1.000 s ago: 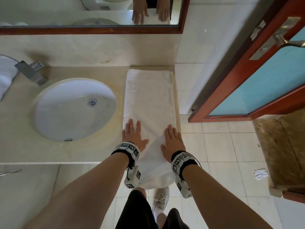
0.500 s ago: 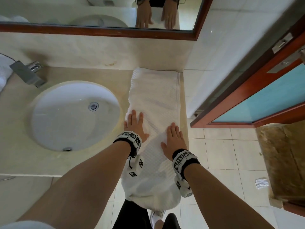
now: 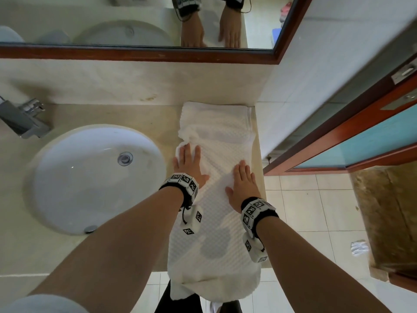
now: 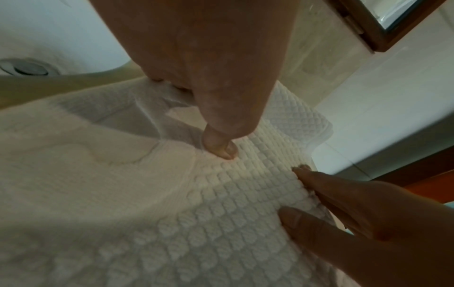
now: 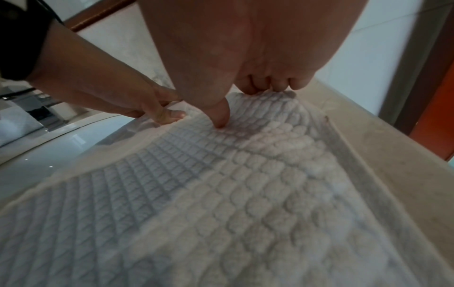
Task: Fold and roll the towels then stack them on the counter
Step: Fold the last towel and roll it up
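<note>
A white waffle-weave towel (image 3: 216,233) lies folded into a long strip on the beige counter (image 3: 18,245), right of the sink. Its near end hangs over the counter's front edge. My left hand (image 3: 188,163) presses flat on the strip's left edge, fingers straight. My right hand (image 3: 243,181) presses flat near the right edge, slightly nearer to me. Cloth is bunched into a ridge just beyond the fingers. The left wrist view shows my left thumb (image 4: 221,147) pushed into the towel (image 4: 172,213). My right thumb (image 5: 221,118) presses the towel (image 5: 221,194) in the right wrist view.
An oval white sink (image 3: 90,177) with a chrome faucet (image 3: 22,118) fills the counter's left part. The towel's far end lies against the backsplash below a wood-framed mirror (image 3: 135,53). A tiled wall (image 3: 304,86) and a red-framed door (image 3: 361,143) close off the right.
Both hands have slid along the towel away from the counter's front edge toward the wall. The cloth ahead of the fingers has wrinkled into a ridge.
</note>
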The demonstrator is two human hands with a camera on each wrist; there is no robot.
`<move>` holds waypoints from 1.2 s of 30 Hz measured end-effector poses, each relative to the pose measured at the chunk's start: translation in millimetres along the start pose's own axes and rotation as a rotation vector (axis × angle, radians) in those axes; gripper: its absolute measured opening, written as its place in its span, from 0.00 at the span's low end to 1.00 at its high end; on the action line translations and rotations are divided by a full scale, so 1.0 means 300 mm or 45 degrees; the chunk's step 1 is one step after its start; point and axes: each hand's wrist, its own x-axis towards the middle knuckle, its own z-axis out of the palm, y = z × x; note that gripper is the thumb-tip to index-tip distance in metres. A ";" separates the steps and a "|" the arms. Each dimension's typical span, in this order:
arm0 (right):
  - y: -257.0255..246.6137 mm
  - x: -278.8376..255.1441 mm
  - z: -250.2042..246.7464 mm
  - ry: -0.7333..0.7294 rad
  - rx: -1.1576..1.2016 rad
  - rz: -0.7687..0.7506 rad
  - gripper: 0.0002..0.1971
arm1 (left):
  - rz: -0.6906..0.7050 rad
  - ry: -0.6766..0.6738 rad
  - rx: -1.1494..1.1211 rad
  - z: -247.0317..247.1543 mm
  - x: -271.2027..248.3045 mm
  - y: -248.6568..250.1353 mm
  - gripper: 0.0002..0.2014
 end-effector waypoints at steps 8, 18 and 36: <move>-0.034 0.032 -0.010 -0.009 -0.044 0.101 0.40 | 0.045 0.148 -0.041 0.010 -0.035 -0.043 0.45; -0.069 -0.123 0.030 0.219 -0.087 0.089 0.34 | 0.024 0.385 0.010 0.172 -0.379 -0.129 0.28; 0.227 -0.762 0.436 -0.108 0.594 0.520 0.33 | -0.474 0.221 -0.847 0.632 -0.915 -0.116 0.41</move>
